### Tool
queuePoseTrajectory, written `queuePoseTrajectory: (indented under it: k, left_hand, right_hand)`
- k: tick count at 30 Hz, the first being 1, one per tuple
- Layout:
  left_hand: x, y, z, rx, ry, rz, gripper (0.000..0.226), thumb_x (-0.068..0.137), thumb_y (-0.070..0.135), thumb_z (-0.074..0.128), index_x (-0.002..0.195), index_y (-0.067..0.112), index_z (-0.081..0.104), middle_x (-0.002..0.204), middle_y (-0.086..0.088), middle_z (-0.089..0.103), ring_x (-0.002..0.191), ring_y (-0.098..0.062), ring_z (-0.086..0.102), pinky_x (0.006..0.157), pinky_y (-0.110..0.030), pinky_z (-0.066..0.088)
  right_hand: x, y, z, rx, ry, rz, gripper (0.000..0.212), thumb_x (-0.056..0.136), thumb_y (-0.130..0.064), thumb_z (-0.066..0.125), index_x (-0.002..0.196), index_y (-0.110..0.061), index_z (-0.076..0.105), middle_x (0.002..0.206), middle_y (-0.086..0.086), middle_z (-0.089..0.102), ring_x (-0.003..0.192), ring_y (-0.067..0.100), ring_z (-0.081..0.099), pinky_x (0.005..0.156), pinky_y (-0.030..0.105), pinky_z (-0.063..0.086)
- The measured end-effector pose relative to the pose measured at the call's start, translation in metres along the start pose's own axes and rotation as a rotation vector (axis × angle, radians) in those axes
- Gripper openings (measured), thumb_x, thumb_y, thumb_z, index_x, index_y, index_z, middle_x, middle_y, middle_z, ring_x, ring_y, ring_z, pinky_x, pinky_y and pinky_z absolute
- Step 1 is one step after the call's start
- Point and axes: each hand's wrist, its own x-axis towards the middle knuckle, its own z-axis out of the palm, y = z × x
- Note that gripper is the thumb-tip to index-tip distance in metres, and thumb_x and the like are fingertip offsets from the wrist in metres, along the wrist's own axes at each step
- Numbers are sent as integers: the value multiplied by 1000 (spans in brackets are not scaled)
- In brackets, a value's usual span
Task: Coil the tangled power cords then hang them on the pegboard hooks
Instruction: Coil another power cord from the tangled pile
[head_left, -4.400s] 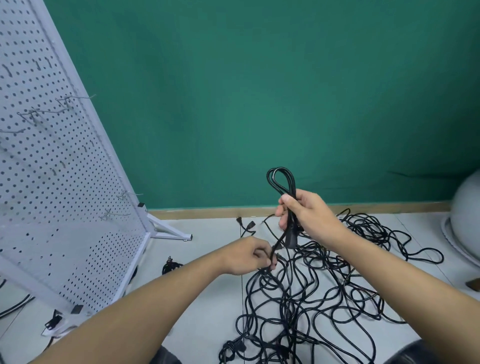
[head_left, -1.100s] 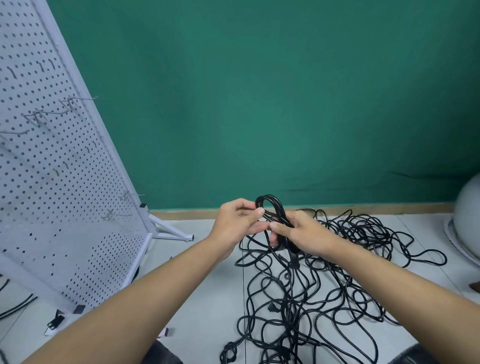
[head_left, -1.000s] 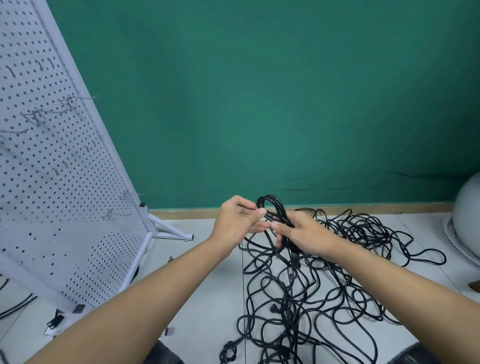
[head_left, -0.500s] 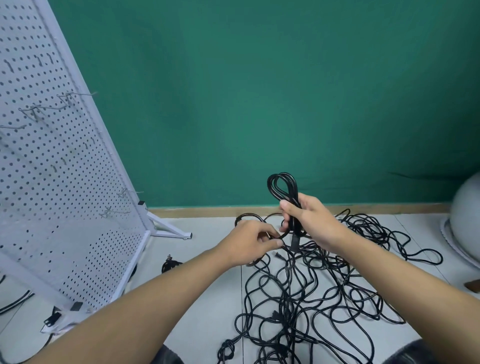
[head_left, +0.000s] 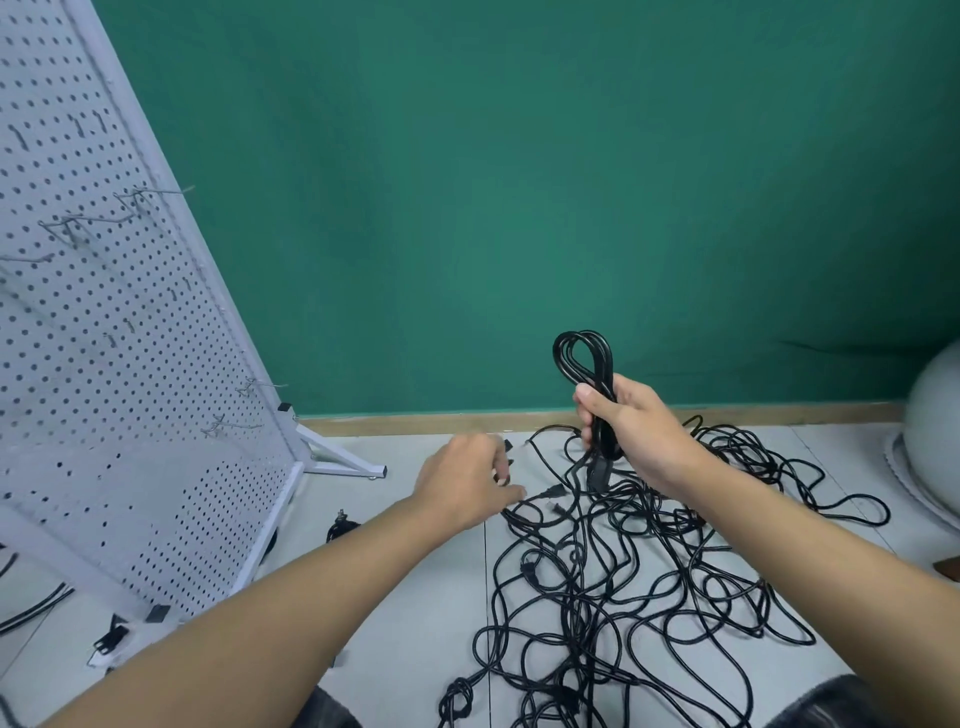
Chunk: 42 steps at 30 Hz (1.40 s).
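Note:
My right hand (head_left: 631, 434) grips a partly coiled black power cord (head_left: 582, 358). Its loops stand up above my fist and a plug hangs just below it. My left hand (head_left: 465, 486) is lower and to the left, with curled fingers pinching a strand of the same cord near the floor. The strand runs down into a tangled pile of black cords (head_left: 623, 597) spread over the pale floor in front of me. A white pegboard (head_left: 130, 364) leans on its stand at the left, and its metal hooks (head_left: 150, 195) carry nothing.
A grey rounded object (head_left: 935, 441) sits at the right edge. A loose black plug (head_left: 340, 525) lies by the pegboard's foot (head_left: 343, 462), with more cords (head_left: 31, 608) under the board at lower left. A green wall stands behind.
My left hand has moved away from the coil, down and to the left, drawing a strand with it. My right hand has lifted the coil slightly.

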Motion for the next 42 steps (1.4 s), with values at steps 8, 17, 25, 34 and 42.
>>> queuePoseTrajectory:
  k: [8,17,25,34,42]
  left_hand:
    - [1,20,12,-377,-198,317,16,102,25,62,117,19,64,116,10,71,102,7,62,87,-12,42]
    - [4,12,6,-365,-120,264,16,104,30,59,94,19,64,78,15,59,68,-1,54,65,-16,39]
    - [1,5,4,-486,-261,213,9,109,25,48,104,19,52,84,-7,67,65,-13,66,67,-32,56]
    - [7,3,-22,-479,-50,330,12,93,35,75,82,31,72,77,0,67,72,-14,55,71,-32,46]
    - [5,-2,-26,-604,-100,304,4,90,33,77,88,31,74,77,-11,61,68,-14,49,68,-35,44]
  right_hand:
    - [-2,-4,8,163,-74,-55,15,107,-17,52,97,-6,54,72,2,52,62,15,55,73,34,59]
    - [4,4,0,-372,243,-109,33,107,-31,54,92,-2,55,68,4,66,56,20,69,66,31,57]
    - [8,5,-11,-484,292,-110,30,106,-31,54,92,-4,59,71,3,70,50,12,65,62,32,57]
    - [8,17,-11,-602,-111,56,25,106,-33,54,100,-10,60,81,-1,77,63,15,71,69,35,58]
    - [1,10,-3,-538,-302,47,24,107,-29,54,98,-8,61,78,3,75,69,16,69,71,32,56]
